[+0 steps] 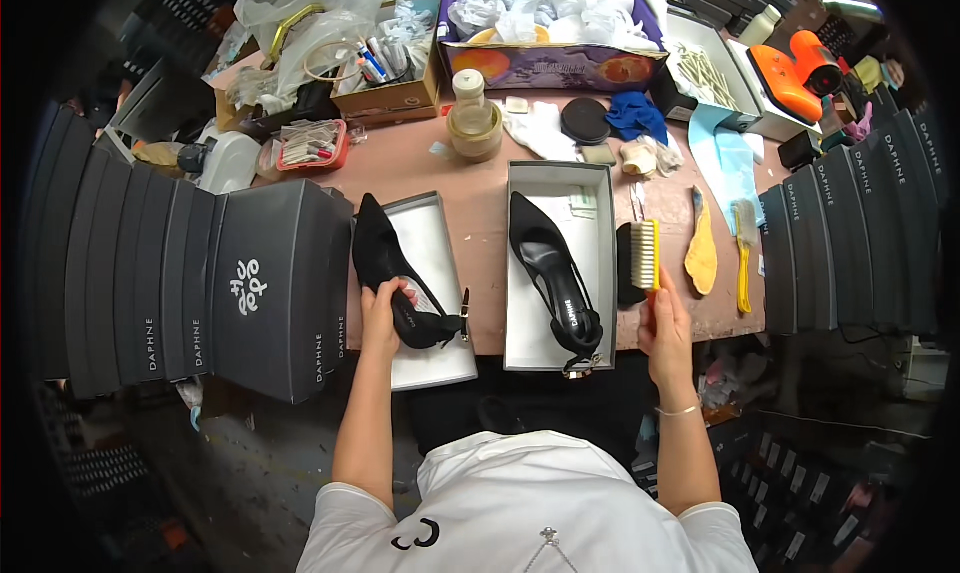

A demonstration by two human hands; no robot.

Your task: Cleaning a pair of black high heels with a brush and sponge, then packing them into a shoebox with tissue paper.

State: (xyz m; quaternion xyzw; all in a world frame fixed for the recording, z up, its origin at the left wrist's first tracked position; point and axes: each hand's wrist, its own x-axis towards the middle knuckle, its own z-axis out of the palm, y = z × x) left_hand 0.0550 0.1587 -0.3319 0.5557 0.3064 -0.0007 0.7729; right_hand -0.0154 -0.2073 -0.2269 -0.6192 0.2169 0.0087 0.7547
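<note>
My left hand (382,311) is closed around the side of a black pointed shoe (376,243) with a buckled ankle strap. That shoe is held over a white-lined open box part (425,233). A matching black shoe (548,263) lies in the white shoebox (607,198) in the middle, toe pointing away from me. To its right, my right hand (663,323) grips a yellow brush (646,256) with pale bristles, its bristles facing left. Beside the bristles is a dark oblong thing (627,265), partly hidden by the brush.
Stacks of dark shoeboxes (270,283) (830,243) flank the table on both sides. A yellow-handled brush (744,263) and a tan cloth piece (700,248) lie at right. Behind stand a glass jar (474,128), a purple carton (560,63) of crumpled paper and an orange tool (790,78).
</note>
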